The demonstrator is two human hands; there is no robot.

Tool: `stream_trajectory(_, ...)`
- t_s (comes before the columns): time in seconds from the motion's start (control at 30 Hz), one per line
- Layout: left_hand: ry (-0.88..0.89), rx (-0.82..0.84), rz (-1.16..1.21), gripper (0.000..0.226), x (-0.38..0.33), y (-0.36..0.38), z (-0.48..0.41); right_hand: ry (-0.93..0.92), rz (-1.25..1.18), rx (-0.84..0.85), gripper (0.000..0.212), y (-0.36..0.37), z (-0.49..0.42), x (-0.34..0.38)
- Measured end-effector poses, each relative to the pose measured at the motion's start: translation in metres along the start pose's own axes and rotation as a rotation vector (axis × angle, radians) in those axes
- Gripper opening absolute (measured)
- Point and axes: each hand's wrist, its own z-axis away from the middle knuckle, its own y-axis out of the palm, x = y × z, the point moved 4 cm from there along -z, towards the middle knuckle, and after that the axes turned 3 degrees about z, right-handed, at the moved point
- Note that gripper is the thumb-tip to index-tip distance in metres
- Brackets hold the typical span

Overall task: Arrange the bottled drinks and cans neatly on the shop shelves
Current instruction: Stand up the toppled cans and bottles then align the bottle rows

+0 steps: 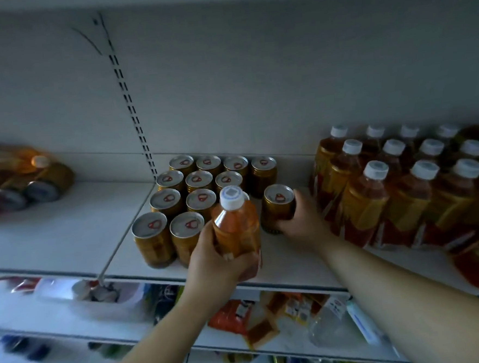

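Observation:
My left hand (214, 264) grips an orange drink bottle (236, 227) with a white cap, held upright over the front of the white shelf (290, 271). My right hand (303, 222) holds a gold can (279, 207) standing on the shelf, to the right of the bottle. Several matching gold cans (188, 190) stand in rows just left of it. Several bottles of amber drink with white caps (397, 187) stand packed together on the right of the shelf.
A wrapped pack of cans and a bottle (20, 179) lies on the shelf's far left, with bare shelf between it and the can rows. A slotted upright (131, 104) runs up the back wall. Lower shelves (285, 320) hold mixed packets and bottles.

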Motion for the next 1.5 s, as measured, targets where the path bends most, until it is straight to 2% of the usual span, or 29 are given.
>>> stream_trajectory(0.2, -0.049, -0.031, -0.033, 0.064, 0.013, 0.009, -0.008, -0.072, 0.065, 0.037, 0.068, 0.011, -0.031, 0.01)
stream_trajectory(0.33, -0.082, 0.055, -0.096, 0.068, 0.016, 0.012, -0.012, -0.116, 0.09, 0.02, 0.072, 0.023, -0.043, 0.01)
stream_trajectory(0.47, -0.088, 0.118, -0.09, 0.073, 0.02, 0.009, -0.016, -0.15, 0.02, 0.044, 0.092, 0.037, -0.049, 0.008)
stream_trajectory(0.53, -0.087, 0.16, -0.107, 0.077, 0.022, 0.007, -0.018, -0.131, -0.045, 0.088, 0.097, 0.041, -0.049, 0.007)
stream_trajectory(0.7, -0.052, 0.258, -0.136, 0.086, 0.027, 0.003, -0.023, -0.113, -0.146, 0.15, 0.09, 0.038, -0.042, 0.019)
stream_trajectory(0.77, -0.04, 0.287, -0.128, 0.088, 0.029, 0.001, -0.025, -0.069, -0.083, 0.123, 0.087, 0.034, -0.029, 0.018)
stream_trajectory(0.83, -0.025, 0.309, -0.122, 0.089, 0.03, -0.001, -0.028, 0.065, 0.076, 0.102, 0.091, 0.028, -0.004, 0.007)
stream_trajectory(0.9, -0.008, 0.311, -0.12, 0.089, 0.03, -0.001, -0.03, 0.126, 0.239, 0.099, 0.085, 0.021, 0.026, -0.008)
stream_trajectory(1.0, 0.015, 0.341, -0.11, 0.085, 0.027, 0.006, -0.032, 0.056, 0.425, 0.061, 0.068, 0.003, 0.071, -0.02)
stream_trajectory(1.1, 0.023, 0.422, -0.075, 0.092, 0.022, 0.027, -0.026, 0.06, 0.588, 0.043, 0.06, -0.022, 0.111, -0.042)
stream_trajectory(1.17, 0.047, 0.456, -0.077, 0.089, 0.016, 0.043, -0.018, 0.047, 0.679, 0.005, 0.052, -0.044, 0.133, -0.053)
stream_trajectory(1.27, 0.073, 0.516, -0.076, 0.087, 0.011, 0.071, -0.008, -0.007, 0.758, -0.137, 0.035, -0.08, 0.161, -0.069)
stream_trajectory(1.33, 0.097, 0.539, -0.082, 0.084, 0.007, 0.093, -0.001, -0.038, 0.804, -0.201, 0.032, -0.102, 0.175, -0.083)
stream_trajectory(1.5, 0.131, 0.52, -0.08, 0.079, -0.009, 0.158, 0.016, 0.111, 0.781, -0.298, 0.024, -0.176, 0.195, -0.128)
